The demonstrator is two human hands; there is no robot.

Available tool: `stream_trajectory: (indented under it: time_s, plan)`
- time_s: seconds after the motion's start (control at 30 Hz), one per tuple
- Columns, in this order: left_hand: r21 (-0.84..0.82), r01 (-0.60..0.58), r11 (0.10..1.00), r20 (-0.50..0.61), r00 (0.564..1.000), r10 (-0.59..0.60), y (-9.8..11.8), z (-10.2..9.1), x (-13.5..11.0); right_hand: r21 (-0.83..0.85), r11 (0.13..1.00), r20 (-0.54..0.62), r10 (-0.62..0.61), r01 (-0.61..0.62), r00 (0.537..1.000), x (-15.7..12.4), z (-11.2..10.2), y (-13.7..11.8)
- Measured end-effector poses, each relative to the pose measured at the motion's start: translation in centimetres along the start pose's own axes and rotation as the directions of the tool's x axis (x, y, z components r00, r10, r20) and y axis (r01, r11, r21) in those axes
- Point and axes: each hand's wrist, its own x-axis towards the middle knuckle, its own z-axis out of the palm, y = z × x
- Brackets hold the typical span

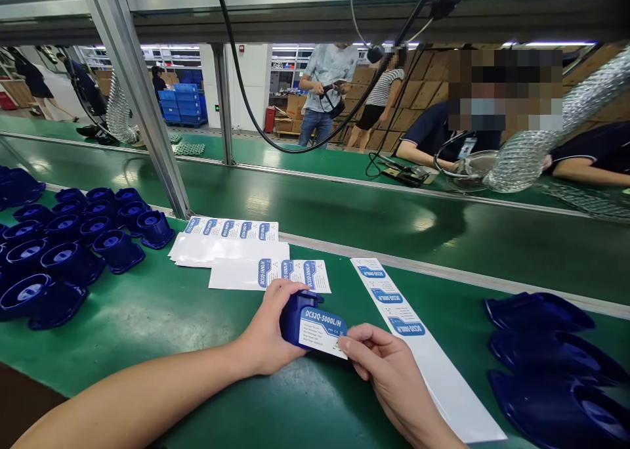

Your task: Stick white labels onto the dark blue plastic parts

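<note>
My left hand (275, 327) is closed around a dark blue plastic housing (291, 318), holding it just over the green bench. Between thumb and fingers, my right hand (388, 370) pinches the right end of a blue and white label (319, 331) printed DC52Q-5000L/H. The label lies against the housing's face; whether its whole back touches cannot be told. Beside my right hand runs a label strip (388, 298) with several labels at its far end and bare backing nearer me. Behind my left hand lies another partly used label sheet (236, 275).
Many blue housings (63, 255) stand at the left, and several more (546, 363) lie at the right. Stacked label sheets (231, 249) sit by a slanted metal post (138, 101). Beyond is a green conveyor (315, 193). A black cable (241, 101) hangs overhead; people work opposite.
</note>
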Motion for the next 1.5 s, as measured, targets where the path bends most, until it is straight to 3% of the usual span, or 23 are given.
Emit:
stream_trajectory:
  time_s: [0.23,0.63,1.5]
  plan:
    - [0.02,0.047,0.999,-0.067,0.997,-0.045,-0.7,-0.8,0.7,0.147,0.976,-0.09,-0.148,0.16,0.985,-0.3,-1.0,-0.5]
    - [-0.013,-0.05,0.999,0.0,0.999,0.05,0.0,-0.1,0.1,0.054,0.995,-0.027,-0.078,0.079,0.997,0.0,0.1,-0.4]
    - [0.009,-0.029,1.0,0.01,1.0,0.028,0.2,-0.2,0.1,0.013,0.996,0.008,-0.094,0.093,0.996,-0.5,0.4,-0.7]
